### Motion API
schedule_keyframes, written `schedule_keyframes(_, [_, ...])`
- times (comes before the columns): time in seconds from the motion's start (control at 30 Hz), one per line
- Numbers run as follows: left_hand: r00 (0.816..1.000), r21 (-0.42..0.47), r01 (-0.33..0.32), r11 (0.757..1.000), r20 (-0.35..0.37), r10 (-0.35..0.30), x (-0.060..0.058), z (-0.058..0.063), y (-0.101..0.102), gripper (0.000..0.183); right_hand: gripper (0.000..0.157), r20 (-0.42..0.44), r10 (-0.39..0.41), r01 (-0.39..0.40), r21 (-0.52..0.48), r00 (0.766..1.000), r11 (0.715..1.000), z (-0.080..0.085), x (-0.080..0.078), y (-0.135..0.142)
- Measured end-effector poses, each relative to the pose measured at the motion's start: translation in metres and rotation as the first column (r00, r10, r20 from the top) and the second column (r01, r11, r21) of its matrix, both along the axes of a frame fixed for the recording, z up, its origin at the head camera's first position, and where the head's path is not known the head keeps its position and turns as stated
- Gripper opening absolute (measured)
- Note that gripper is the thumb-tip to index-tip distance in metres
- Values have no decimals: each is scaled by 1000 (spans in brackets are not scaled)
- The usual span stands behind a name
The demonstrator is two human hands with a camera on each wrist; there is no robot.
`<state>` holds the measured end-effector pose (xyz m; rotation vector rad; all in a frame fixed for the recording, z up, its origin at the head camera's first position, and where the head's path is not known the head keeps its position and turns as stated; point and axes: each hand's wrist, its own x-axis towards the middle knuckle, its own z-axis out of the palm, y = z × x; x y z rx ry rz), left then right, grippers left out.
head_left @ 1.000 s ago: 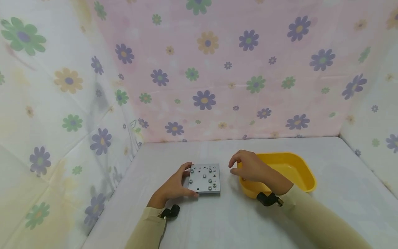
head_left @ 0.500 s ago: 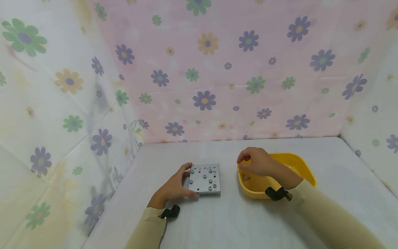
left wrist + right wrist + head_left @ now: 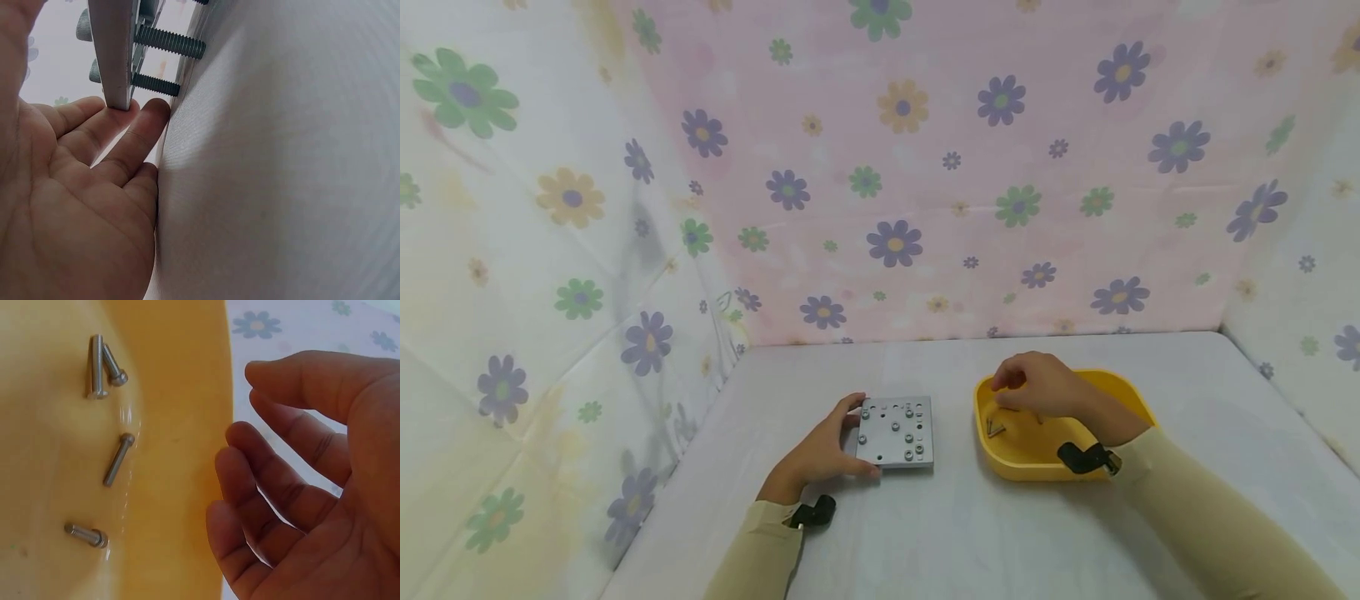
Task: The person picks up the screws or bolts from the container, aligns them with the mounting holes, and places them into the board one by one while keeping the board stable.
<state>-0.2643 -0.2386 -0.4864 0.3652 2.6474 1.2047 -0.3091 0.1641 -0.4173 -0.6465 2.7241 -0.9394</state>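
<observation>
A square grey metal plate with holes and several socket-head screws stands on the white table, left of centre. My left hand holds its left side, thumb at the near corner and a finger at the far corner. From the left wrist, threaded screw shanks stick out under the plate. My right hand hovers over the yellow tray, fingers bent loosely and nothing between thumb and fingertips. Several loose metal screws lie on the tray's floor, apart from the right hand.
White tablecloth covers the table around the plate and tray. Behind rises a pink flowered cloth wall, with a white flowered one along the left. Each wrist carries a small black camera mount.
My right hand has moved right, from beside the tray's left rim to over its inside, uncovering the screws there. The left hand and plate have stayed put.
</observation>
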Motion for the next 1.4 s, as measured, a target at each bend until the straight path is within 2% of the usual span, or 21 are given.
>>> schedule_keyframes(0.4, [1000, 8, -6, 1000, -2, 6, -1, -3, 1, 133, 29, 96, 93, -79, -138, 991, 987, -12, -14, 27])
schedule_keyframes(0.77, [1000, 23, -1, 1000, 3, 0, -1, -3, 1, 133, 31, 220, 152, -101, -225, 964, 969, -18, -18, 40])
schedule_keyframes(1.0, [1000, 21, -6, 1000, 2, 6, -1, -1, 0, 133, 28, 232, 259, -210, -216, 938, 954, -25, -22, 37])
schedule_keyframes(1.23, [1000, 6, -18, 1000, -5, 18, 1, -2, 0, 133, 27, 268, 275, -235, -171, 923, 957, -29, -20, 28])
schedule_keyframes(1.4, [1000, -1, -16, 1000, -9, 16, 0, -3, 0, 133, 26, 267, 266, -226, -173, 926, 959, -30, -18, 23])
